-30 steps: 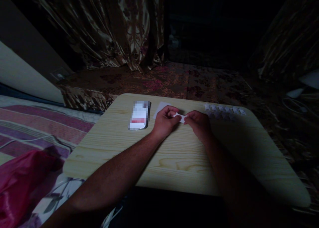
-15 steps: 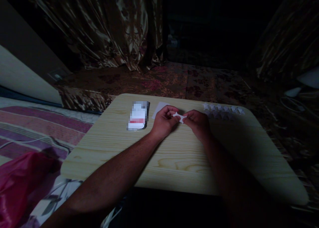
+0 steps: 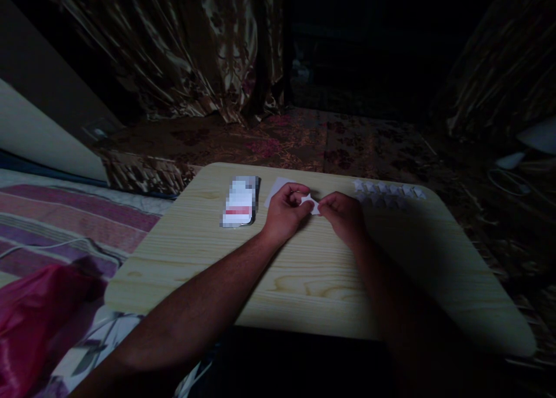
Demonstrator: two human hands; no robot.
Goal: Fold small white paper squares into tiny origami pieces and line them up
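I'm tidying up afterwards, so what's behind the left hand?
A flat, pale sheet on the table shows past the left hand; whatever the hand covers cannot be seen.

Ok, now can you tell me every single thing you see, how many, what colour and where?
Table: 1, pale wood, centre
Folded piece: 1, white, held mid-picture
Small folded pieces: around ten, too dim to count, whitish, rows at table's far right
Phone: 1, screen blurred, table's far left
Sheet: 1, whitish, right of phone
Curtains: 2, gold-brown, back left and right
Patterned cloth: brown with reddish flowers, behind table
Bedspread: 1, striped pink-purple, left
Bag or cloth: 1, pinkish-red, lower left
Lamp-like thing: 1, whitish, far right
Left hand, right hand: 2, bare, on folded piece
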